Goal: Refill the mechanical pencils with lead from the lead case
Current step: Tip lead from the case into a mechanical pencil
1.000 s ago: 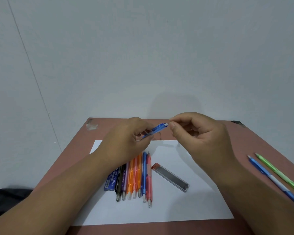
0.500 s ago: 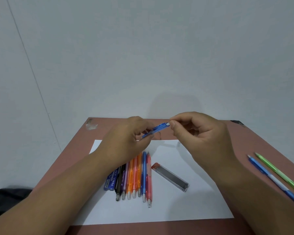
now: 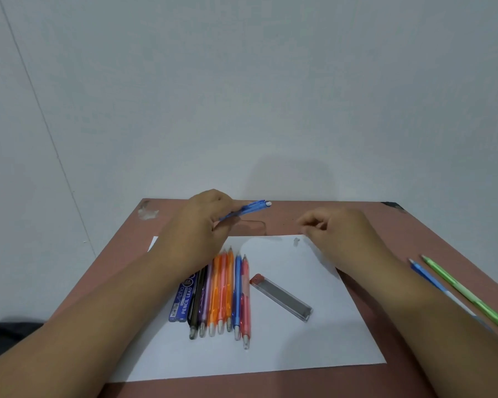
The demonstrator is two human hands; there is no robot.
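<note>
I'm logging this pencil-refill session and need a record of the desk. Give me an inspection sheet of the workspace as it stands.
Surface: reddish-brown table with a white paper sheet on it.
Job's things: row of coloured mechanical pencils on the sheet; clear lead case with red cap right of them; blue pencil-lead packet left of them; blue and green pencils at the table's right edge.
Clutter: small grey piece on the sheet; whitish smudge at the far left corner.
Hands: left hand holds a blue mechanical pencil; right hand is curled, contents unclear.
Cables: nothing seen.
Surroundings: plain grey wall; dark cloth at lower left.
</note>
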